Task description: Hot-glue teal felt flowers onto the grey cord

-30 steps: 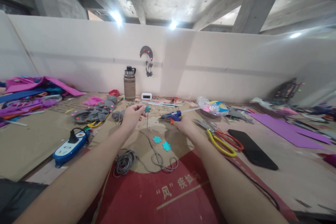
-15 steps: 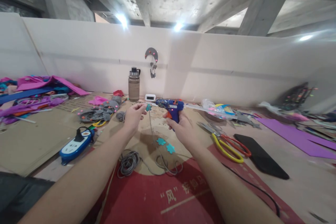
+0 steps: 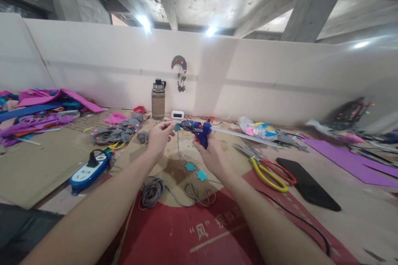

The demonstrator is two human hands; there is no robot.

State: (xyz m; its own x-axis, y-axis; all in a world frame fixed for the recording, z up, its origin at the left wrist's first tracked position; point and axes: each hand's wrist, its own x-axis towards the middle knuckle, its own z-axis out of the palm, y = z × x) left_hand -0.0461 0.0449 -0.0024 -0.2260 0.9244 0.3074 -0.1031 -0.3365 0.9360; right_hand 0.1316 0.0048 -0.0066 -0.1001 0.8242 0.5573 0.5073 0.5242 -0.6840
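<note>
My left hand (image 3: 161, 138) pinches a small teal felt piece (image 3: 177, 127), partly hidden by the fingers. A grey cord (image 3: 178, 149) hangs down from this piece to the work surface. In my right hand (image 3: 214, 153) is a blue hot glue gun (image 3: 202, 131), its fingers closed around the handle. The nozzle points left and meets or nearly meets the teal piece; contact is too small to tell. A long clear glue stick (image 3: 245, 136) sticks out of its back. Below the hands lie two flat teal flower-shaped pieces (image 3: 190, 167), beside a coiled bundle of grey cord (image 3: 152, 192).
To the right lie yellow- and red-handled scissors (image 3: 269, 174) and a black phone-like slab (image 3: 307, 184). A blue-and-white power strip (image 3: 90, 169) sits left. Behind stand a bottle (image 3: 158, 101) and a small white clock (image 3: 177, 114). A grey moon ornament (image 3: 179, 64) hangs on the wall.
My right hand has brought the glue gun left and slightly down, so its nozzle is now at the teal piece. My left hand has stayed nearly in place, still pinching.
</note>
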